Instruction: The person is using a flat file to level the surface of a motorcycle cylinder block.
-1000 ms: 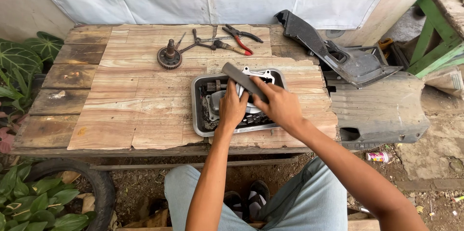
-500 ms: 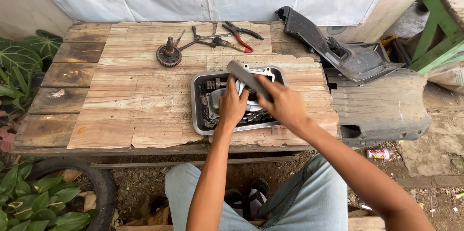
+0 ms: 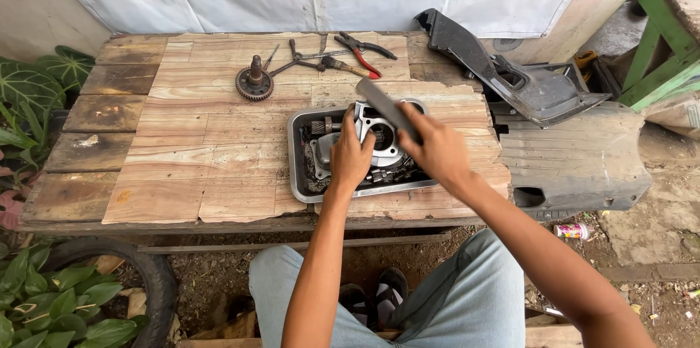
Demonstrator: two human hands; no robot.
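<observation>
While I'm looking straight down at the wooden tabletop (image 3: 204,151), both forearms reach forward over my knees into a metal tray (image 3: 300,173). My left hand (image 3: 351,158) is palm-down, fingers curled around the grey engine part (image 3: 375,140) sitting in that tray. My right hand (image 3: 437,147) comes in from the right, wrist bent, wrapped around a flat grey bar (image 3: 386,106) that slants up and away over the part (can't tell if its tip touches). Hands are close but not touching. Farther back lie a toothed gear (image 3: 254,84) and red-handled pliers (image 3: 364,51).
</observation>
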